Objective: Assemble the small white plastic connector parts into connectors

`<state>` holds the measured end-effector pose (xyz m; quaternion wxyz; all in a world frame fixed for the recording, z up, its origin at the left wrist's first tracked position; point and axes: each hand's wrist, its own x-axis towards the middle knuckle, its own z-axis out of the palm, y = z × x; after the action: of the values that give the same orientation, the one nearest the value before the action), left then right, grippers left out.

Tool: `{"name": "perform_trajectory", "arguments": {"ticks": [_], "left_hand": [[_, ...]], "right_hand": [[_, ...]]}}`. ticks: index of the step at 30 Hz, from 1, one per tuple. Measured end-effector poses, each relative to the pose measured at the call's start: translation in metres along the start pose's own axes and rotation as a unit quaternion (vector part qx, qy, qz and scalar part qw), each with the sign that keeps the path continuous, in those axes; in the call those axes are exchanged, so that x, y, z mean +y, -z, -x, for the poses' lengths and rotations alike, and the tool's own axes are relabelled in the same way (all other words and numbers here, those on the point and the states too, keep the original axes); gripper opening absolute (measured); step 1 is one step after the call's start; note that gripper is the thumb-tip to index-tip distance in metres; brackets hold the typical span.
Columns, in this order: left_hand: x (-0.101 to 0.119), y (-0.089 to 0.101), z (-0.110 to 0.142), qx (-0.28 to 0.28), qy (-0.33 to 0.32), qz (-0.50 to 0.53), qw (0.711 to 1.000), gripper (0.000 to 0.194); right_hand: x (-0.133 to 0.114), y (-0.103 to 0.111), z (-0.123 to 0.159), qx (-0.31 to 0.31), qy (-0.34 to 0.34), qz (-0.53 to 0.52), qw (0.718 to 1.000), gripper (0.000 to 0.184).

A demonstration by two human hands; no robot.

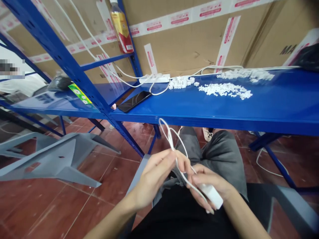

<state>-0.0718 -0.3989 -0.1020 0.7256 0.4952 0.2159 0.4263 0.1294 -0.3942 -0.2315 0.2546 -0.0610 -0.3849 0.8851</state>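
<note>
Two bare hands are working a white cable [170, 141] over the lap [219, 156], well below the blue shelf edge [224, 117]. Left hand [152, 177] pinches the cable between thumb and fingers, a narrow grip that seems to be what lets the loop stand up. Right hand [209, 186] wraps round a white plug block [211, 196], fingers closed, probably to steady the heavier end. Cable looks thin and clean, no kinks I can spot. Farther out on the shelf sit a phone [134, 101], a power strip [154, 78] and piles of small white plastic bits [225, 90], kept in reach, I'd guess.
</note>
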Motion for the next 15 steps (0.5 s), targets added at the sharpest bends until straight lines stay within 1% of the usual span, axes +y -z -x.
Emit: {"name": "perform_trajectory", "arguments": {"ticks": [2, 3, 5, 8, 10, 12, 13, 15], "left_hand": [[0.005, 0.002, 0.0, -0.007, 0.004, 0.005, 1.0, 0.035], [0.004, 0.0, 0.0, -0.014, 0.01, 0.017, 1.0, 0.035], [-0.005, -0.005, -0.002, -0.033, 0.029, 0.054, 0.998, 0.037], [-0.023, -0.014, -0.009, -0.052, 0.06, 0.1, 0.992, 0.037], [-0.031, -0.016, -0.014, -0.043, 0.06, 0.108, 0.991, 0.04], [-0.031, -0.015, -0.017, -0.022, 0.05, 0.097, 0.994, 0.044], [-0.029, -0.013, -0.017, -0.01, 0.046, 0.083, 0.995, 0.043], [-0.021, -0.006, -0.015, 0.01, 0.052, 0.039, 0.998, 0.039]], "right_hand": [[-0.005, 0.001, 0.001, 0.014, 0.016, -0.009, 1.0, 0.044], [-0.005, 0.002, 0.001, 0.018, 0.019, -0.013, 1.0, 0.047], [-0.001, 0.002, -0.002, 0.031, 0.02, -0.018, 0.999, 0.047], [0.011, 0.002, -0.011, 0.049, 0.001, -0.015, 0.999, 0.039], [0.019, 0.001, -0.017, 0.037, -0.038, -0.006, 0.999, 0.038], [0.024, 0.002, -0.022, 0.015, -0.074, 0.007, 0.997, 0.041], [0.026, 0.004, -0.023, 0.009, -0.082, 0.014, 0.996, 0.041], [0.023, 0.008, -0.019, 0.018, -0.076, 0.031, 0.996, 0.04]]}}
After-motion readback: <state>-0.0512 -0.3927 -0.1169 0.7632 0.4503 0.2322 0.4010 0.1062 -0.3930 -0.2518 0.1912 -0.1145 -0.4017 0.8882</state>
